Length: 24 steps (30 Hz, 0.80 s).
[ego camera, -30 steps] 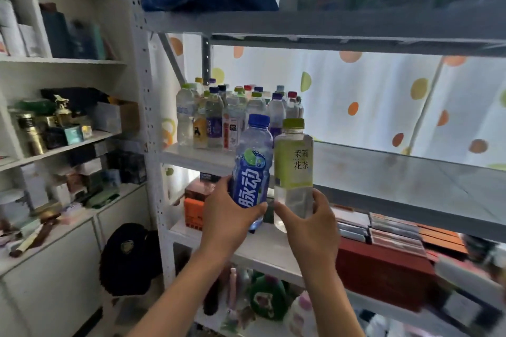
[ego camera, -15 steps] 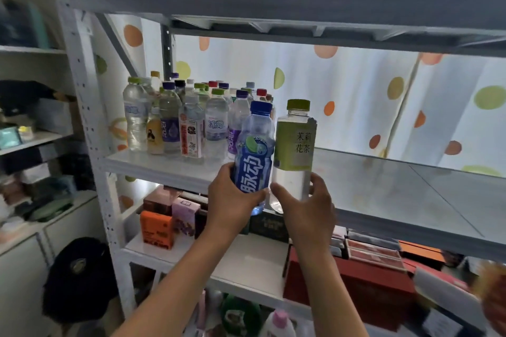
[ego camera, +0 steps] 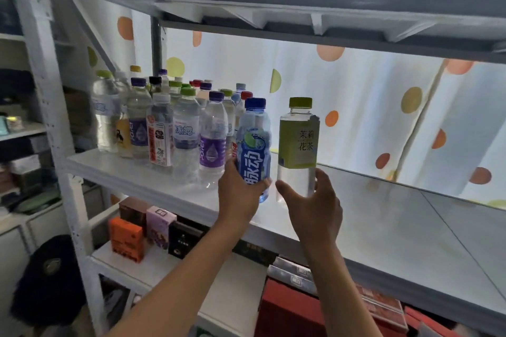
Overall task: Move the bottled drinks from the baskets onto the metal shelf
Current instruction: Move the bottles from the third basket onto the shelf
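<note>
Spotted curtain fabric glows behind the metal shelf (ego camera: 397, 230), whose pale deck runs from a crowded left end to a bare right stretch. At the far left of that deck stands a cluster of bottles (ego camera: 164, 128), upright and packed close, caps in green, purple, red and black.

Just right of the cluster, the left hand (ego camera: 241, 194) grips the blue-capped bottle (ego camera: 254, 145) low on its body, fingers wrapped round the blue label. The bottle stands upright, long axis vertical, its base at or just above the deck; which of the two I cannot tell. It sits nearly against the nearest purple-labelled bottle.

Next along, the green-capped tea bottle (ego camera: 298, 142) is also upright, close beside the blue one but with a gap between them. The right hand (ego camera: 312, 205) curls round its clear lower part, thumb on the near side and fingers behind; the hold looks loose. Whether its base rests on the shelf is hidden by the hand.

Both bottles lie straight ahead of and above their hands, so the next move looks like a short settle downward and a release, each hand serving its own bottle. Open deck lies to the right.
</note>
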Tool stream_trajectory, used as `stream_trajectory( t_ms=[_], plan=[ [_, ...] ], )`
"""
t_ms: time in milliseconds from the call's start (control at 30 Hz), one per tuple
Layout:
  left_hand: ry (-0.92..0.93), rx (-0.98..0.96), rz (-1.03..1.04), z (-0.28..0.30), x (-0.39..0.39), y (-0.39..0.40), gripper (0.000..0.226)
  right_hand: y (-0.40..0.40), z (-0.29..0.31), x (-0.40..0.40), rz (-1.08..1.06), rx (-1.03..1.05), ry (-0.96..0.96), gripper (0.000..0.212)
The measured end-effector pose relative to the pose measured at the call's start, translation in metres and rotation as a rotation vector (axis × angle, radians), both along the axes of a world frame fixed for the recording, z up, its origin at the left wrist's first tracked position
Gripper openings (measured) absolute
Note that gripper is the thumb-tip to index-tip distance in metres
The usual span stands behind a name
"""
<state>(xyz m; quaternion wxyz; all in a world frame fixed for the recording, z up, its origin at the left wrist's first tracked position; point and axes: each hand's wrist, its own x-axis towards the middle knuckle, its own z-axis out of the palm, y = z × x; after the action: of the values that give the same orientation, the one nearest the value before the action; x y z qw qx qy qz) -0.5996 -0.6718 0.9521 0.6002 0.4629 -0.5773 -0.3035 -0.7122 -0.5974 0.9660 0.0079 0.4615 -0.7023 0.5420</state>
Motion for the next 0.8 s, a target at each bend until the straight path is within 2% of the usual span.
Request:
stream_trajectory(
  t_ms=[200, 467, 567, 633, 733, 800],
  plan=[
    [-0.024, 0.021, 0.084, -0.023, -0.011, -0.025, 0.074, -0.024, -0.010, -0.015, 0.048, 0.065, -0.012, 0.075],
    [-0.217, -0.004, 0.170, -0.019, -0.010, -0.043, 0.073, -0.049, -0.008, -0.017, 0.094, 0.093, -0.045, 0.078],
    [-0.246, -0.096, 0.279, -0.025, -0.009, -0.028, 0.080, -0.052, -0.015, -0.019, 0.115, 0.116, -0.090, 0.079],
    [-0.290, -0.164, 0.359, -0.031, -0.008, -0.021, 0.074, -0.054, -0.018, -0.021, 0.118, 0.122, -0.118, 0.079],
    [-0.364, -0.153, 0.359, -0.029, -0.003, -0.027, 0.054, -0.057, -0.021, -0.021, 0.105, 0.118, -0.130, 0.079],
    [-0.421, -0.146, 0.361, -0.023, 0.000, -0.036, 0.050, -0.057, -0.022, -0.022, 0.095, 0.114, -0.136, 0.080]
  ],
)
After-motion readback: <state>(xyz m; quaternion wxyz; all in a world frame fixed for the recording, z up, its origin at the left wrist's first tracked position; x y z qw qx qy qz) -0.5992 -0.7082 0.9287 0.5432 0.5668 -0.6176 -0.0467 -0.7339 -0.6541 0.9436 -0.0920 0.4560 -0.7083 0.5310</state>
